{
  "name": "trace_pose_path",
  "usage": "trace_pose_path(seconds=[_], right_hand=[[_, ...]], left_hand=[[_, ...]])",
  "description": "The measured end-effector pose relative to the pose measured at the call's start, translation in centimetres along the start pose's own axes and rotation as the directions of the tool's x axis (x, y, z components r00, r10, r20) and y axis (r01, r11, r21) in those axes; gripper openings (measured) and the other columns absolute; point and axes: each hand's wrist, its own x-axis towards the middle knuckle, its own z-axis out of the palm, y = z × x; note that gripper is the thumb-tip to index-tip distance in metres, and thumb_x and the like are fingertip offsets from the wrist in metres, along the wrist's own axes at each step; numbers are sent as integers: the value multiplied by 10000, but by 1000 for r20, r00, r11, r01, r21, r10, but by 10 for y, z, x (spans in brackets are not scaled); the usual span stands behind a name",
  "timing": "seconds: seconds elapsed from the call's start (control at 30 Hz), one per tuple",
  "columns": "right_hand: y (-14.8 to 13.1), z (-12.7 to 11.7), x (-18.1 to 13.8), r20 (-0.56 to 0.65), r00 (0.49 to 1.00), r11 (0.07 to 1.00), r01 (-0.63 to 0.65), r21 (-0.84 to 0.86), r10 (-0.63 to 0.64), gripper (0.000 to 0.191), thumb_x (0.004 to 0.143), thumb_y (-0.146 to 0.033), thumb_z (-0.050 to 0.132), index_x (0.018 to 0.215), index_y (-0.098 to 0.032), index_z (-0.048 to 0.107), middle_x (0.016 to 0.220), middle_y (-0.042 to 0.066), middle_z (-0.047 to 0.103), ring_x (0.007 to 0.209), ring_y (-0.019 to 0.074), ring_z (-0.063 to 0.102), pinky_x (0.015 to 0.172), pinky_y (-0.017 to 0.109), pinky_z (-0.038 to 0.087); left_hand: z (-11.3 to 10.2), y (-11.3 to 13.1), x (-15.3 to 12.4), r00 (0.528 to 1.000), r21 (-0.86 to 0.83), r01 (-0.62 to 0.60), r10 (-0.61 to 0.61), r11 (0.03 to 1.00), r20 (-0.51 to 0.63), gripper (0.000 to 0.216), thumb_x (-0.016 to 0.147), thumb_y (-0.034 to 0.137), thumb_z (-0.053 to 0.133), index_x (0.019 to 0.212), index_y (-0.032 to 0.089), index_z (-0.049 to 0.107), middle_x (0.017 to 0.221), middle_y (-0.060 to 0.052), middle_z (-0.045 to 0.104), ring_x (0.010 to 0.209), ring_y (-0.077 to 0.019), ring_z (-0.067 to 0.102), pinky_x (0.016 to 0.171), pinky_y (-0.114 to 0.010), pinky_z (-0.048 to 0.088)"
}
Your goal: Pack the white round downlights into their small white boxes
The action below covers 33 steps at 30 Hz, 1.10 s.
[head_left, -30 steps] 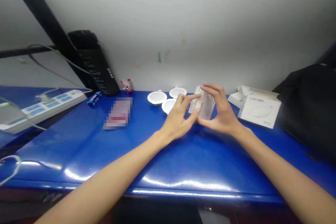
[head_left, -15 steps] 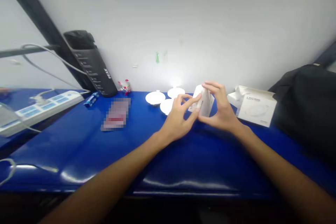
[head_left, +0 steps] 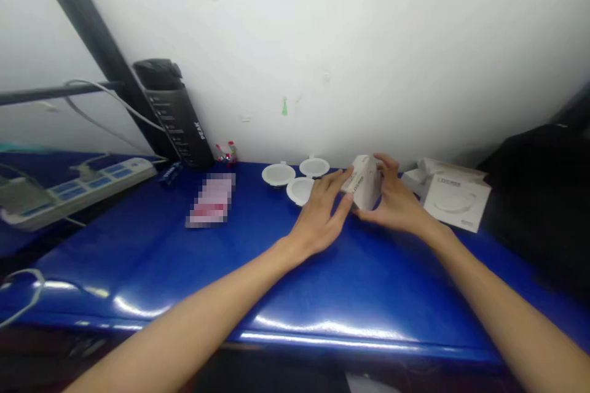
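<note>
A small white cardboard box (head_left: 365, 183) with dark print is held tilted between my two hands, just above the blue table (head_left: 258, 270). My left hand (head_left: 322, 212) grips its left edge, thumb below and fingers above. Around its right side curl the thumb and fingers of my right hand (head_left: 394, 196). Three round white downlights (head_left: 278, 174) lie on the table to the left of the box, one partly behind my left hand. Right of my right hand stands an opened white box (head_left: 456, 201) with a ring-shaped lamp printed on it.
A black water bottle (head_left: 177, 116) leans at the back left, near wrapped candies (head_left: 227, 152). A blurred pink item (head_left: 211, 199) lies in front of it. Further left are a white power strip (head_left: 92, 190) and cables. A black bag (head_left: 544, 202) fills the right side.
The view has shifted slightly, so things sit a little further right. The box in my hands has turned, showing its printed left side and front face. Both hands keep hold of it.
</note>
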Motion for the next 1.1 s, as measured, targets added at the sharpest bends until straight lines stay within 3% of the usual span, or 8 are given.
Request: trace_pose_path(seconds=[0.17,0.33,0.5,0.57,0.67,0.8,0.93,1.1], right_hand=[[11,1,-2,-45,979,974,-203,-105,199,829,748,-664,767,1336,-247,360,1285,155,592,1033,349,701,842,484,588],[14,1,-3,15,942,900,-314,-304,334,576,844,-806,597,978,-250,528,1113,92,602,797,260,667,728,404,528],[20,-8,-2,94,966,929,-199,-312,239,561,767,-778,717,740,-247,538,954,66,634,795,255,643,737,376,501],[21,-11,-2,104,975,936,-152,-318,194,590,736,-780,752,634,-241,536,980,89,669,887,293,655,771,396,507],[17,-10,-5,50,974,926,-191,-325,219,605,721,-790,769,560,-234,591,1107,124,720,992,349,661,821,462,531],[8,1,-10,17,977,918,-194,-345,213,608,834,-787,671,611,-225,736,1251,162,722,1145,440,623,942,637,523],[7,15,-12,-15,976,913,-207,-351,215,575,918,-764,576,1000,-267,855,1521,188,566,1402,535,449,987,799,438],[14,23,-11,70,971,924,-195,-330,230,547,950,-681,601,1290,-288,771,1567,206,515,1452,501,425,1063,780,400]], left_hand=[[-3,-3,2,997,50,48,-44,998,-71,438,1034,281,539,1468,218,537,1459,-123,565,1382,-280,522,1181,-482,448],[-3,-3,3,996,71,44,-38,996,-76,354,989,204,551,1342,218,583,1346,-109,616,1281,-273,576,1138,-478,467],[-2,-3,1,997,116,39,-31,993,-70,334,957,158,546,1282,219,591,1300,-95,629,1232,-266,573,1101,-456,467],[-2,-3,1,995,171,79,-67,982,-73,329,949,155,546,1266,220,599,1287,-91,644,1228,-281,564,1093,-482,451],[-3,-3,1,987,258,152,-132,954,-94,317,939,160,555,1240,233,620,1275,-78,671,1247,-312,542,1089,-532,414],[-5,-3,2,979,303,187,-154,935,-131,303,930,161,562,1211,248,638,1277,-75,690,1269,-328,525,1099,-559,377],[-8,-4,5,975,323,207,-165,923,-151,301,922,167,565,1200,256,636,1295,-80,691,1276,-339,521,1095,-571,371],[-16,-7,7,972,450,234,-190,862,-141,339,937,201,549,1269,234,610,1347,-115,664,1314,-363,508,1104,-586,374]])
